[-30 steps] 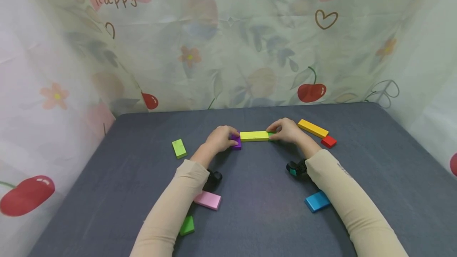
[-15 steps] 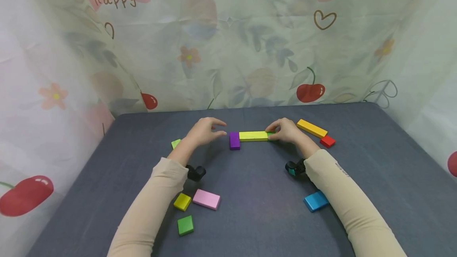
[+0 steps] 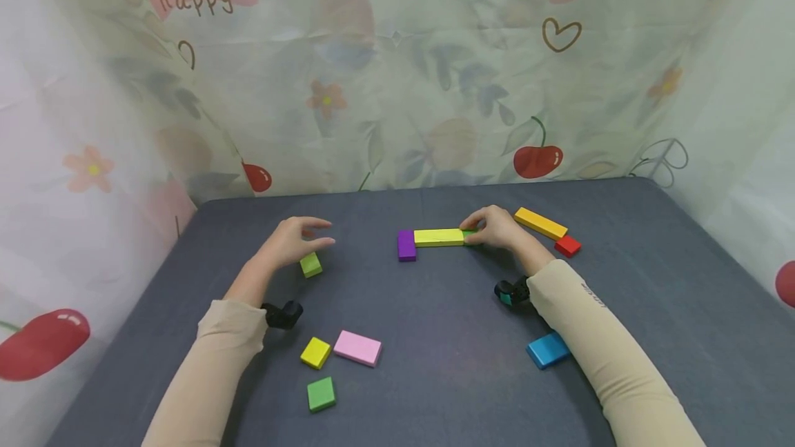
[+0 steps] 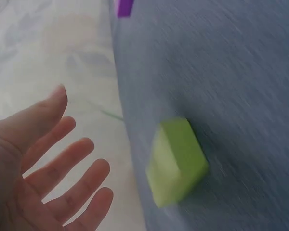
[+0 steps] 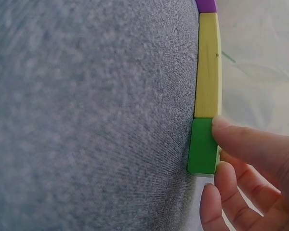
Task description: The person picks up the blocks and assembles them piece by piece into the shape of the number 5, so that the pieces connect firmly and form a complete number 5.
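My left hand (image 3: 295, 241) hovers with fingers spread and holds nothing, just above and beside a light green block (image 4: 178, 163). Part of that block hides behind the hand in the head view. On the right, my other hand (image 3: 498, 227) pinches a green block (image 5: 203, 147) between thumb and fingers. This green block abuts the end of a long yellow block (image 3: 439, 238). At the yellow block's left end lies a purple block (image 3: 406, 245), set crosswise, so the three form one joined line on the table.
An orange block (image 3: 541, 223) and a red block (image 3: 568, 246) lie beyond the right hand. A blue block (image 3: 548, 350) sits by the right sleeve. Pink (image 3: 357, 348), small yellow (image 3: 315, 352) and green square (image 3: 321, 394) blocks lie at the front left of the dark table (image 3: 435, 378).
My left hand has let go of the purple block and moved left to the light green block. The right hand stays at the green block.
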The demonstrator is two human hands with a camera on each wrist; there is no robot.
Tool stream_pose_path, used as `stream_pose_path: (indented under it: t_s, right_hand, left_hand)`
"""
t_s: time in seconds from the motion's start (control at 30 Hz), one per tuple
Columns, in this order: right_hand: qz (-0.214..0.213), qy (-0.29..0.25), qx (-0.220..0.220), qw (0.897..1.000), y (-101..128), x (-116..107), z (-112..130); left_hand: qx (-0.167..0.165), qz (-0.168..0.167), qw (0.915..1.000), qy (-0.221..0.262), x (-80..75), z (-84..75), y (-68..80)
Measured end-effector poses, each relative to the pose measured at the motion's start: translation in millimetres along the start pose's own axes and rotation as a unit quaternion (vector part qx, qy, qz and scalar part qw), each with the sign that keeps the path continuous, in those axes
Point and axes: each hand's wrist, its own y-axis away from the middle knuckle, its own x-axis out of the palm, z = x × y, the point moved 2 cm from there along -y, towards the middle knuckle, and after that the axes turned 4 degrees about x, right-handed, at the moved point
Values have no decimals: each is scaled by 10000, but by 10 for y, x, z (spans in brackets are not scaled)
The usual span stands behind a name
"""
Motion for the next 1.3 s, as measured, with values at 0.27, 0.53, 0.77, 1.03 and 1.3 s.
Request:
stream_pose_path:
  t_s: [0.27, 0.53, 0.77, 1.03, 1.3]
  right_hand:
    - [31, -96, 94, 9999, 1, -6, 0]
    - [16, -123, 121, 9998, -5, -4, 9]
    - [-34, -91, 51, 9999, -3, 5, -1]
    - [-43, -83, 38, 9999, -3, 15, -6]
    - [30, 26, 17, 10000, -7, 8, 0]
  left_hand:
    - [-259, 296, 9992, -108, 5, 254, 172]
    - [-382, 324, 9984, -262, 16, 422, 266]
    - [-349, 304, 9985, -276, 51, 465, 278]
    - [-382, 271, 9986, -250, 79, 483, 277]
    - [-390, 209, 9987, -247, 90, 488, 270]
